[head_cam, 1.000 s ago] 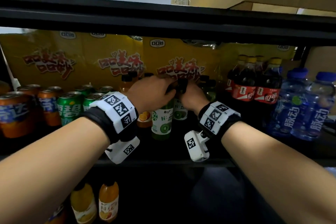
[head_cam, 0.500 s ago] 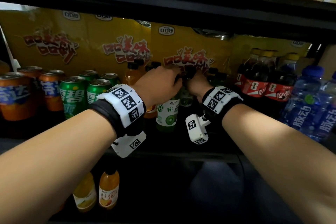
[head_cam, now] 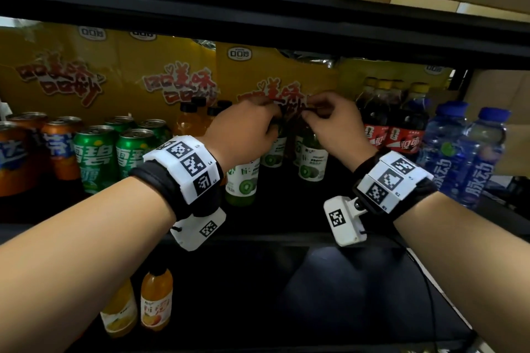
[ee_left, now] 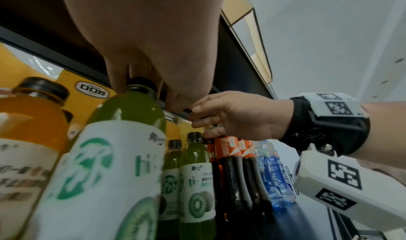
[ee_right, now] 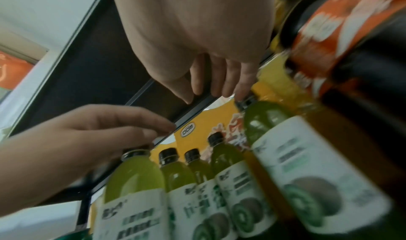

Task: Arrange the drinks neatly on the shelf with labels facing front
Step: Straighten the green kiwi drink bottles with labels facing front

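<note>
From the top edge the right hand (ee_right: 197, 35) reaches down, its fingertips (ee_right: 216, 90) by the black cap of a kiwi drink bottle (ee_right: 307, 174) at three o'clock. The left hand (ee_right: 87, 136) enters from nine o'clock, its fingers over another kiwi bottle (ee_right: 134, 183). More kiwi bottles (ee_right: 197, 183) stand between. A blurred cola bottle (ee_right: 351, 35) sits at two o'clock.

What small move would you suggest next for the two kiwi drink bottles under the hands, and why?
Probably the left hand should slide the front kiwi bottle back by its cap: it stands ahead of the rear kiwi bottle the right hand pinches, though both labels already face roughly forward.
</note>
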{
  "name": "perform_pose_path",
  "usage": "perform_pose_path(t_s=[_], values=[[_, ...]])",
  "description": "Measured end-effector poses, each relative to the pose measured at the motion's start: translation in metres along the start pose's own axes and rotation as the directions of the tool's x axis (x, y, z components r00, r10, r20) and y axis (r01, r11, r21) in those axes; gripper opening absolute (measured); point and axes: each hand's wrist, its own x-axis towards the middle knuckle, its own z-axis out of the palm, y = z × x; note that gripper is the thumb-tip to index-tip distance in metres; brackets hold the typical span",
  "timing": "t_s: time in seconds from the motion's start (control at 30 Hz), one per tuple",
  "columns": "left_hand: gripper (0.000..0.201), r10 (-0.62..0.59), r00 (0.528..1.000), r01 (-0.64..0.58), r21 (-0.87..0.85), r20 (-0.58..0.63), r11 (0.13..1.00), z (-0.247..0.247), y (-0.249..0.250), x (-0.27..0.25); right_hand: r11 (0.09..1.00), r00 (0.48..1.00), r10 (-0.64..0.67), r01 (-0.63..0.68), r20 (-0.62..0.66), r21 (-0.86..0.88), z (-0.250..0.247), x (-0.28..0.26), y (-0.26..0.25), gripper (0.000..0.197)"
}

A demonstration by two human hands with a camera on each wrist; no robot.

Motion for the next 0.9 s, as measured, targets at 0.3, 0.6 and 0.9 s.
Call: perform_pose_path(t_s=[0.3, 0.6, 0.9], values=[[0.035, -0.009, 0.997, 0.021, -0.151, 0.077, 0.988, 0.065, 0.058, -0.024, 0.977, 0.978, 0.209, -0.209, -0.007, 0.053, -0.008, -0.013, 0.038, 0.071], [0.039, -0.188, 0.9, 0.274, -0.173, 0.394, 0.946, 0.11, 0.054, -0.049, 0.888, 0.889, 0.42, -0.444, 0.18, 0.122, 0.017, -0.019, 0.055, 0.06], [0.069, -0.261, 0.922, 0.386, -0.69, 0.285, 0.613, 0.11, 0.053, -0.046, 0.834, 0.885, 0.355, -0.445, 0.302, 0.326, -0.013, -0.066, 0.039, 0.048]])
